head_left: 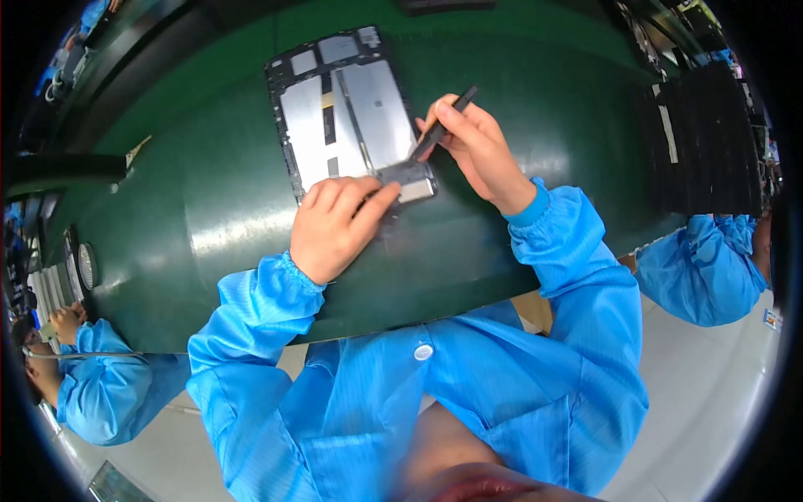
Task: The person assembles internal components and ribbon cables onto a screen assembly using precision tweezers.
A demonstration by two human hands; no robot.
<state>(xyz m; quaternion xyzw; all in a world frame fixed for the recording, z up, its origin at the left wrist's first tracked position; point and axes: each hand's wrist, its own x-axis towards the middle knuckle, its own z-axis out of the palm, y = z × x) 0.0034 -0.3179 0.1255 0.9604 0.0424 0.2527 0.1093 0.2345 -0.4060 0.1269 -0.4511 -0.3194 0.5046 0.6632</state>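
**Ana:** Pinched between thumb and fingers of the right hand (477, 146), a slim black tool (443, 124) angles down like a pen, its tip at the lower right corner of the opened tablet (343, 113).

**Ben:** And the left hand (335, 226)?

**Ana:** Knuckles up, fingers pressed down on a small grey part (410, 180) at the tablet's lower edge. It pins the piece flat; it does not lift it.

**Ben:** Where does the tablet lie?

**Ana:** Flat on the green table (209, 192), back off, silver plates and a dark frame showing, straight ahead of the person in the blue coat. Both hands meet at its near right corner.

**Ben:** So which step is this?

**Ana:** Prying or loosening that grey part, I judge, with the tool working at its edge while the other hand steadies it. Whether the part is free yet, I cannot tell.

**Ben:** What does the next move need?

**Ana:** A light touch, I'd say: the tip kept low under the edge, steady pressure, no slip across the plates.

**Ben:** Anything else around?

**Ana:** A black ridged tray (703, 142) well off to the right, and blue sleeves of two other workers, one at the left edge (92, 376), one at the right (711, 268).
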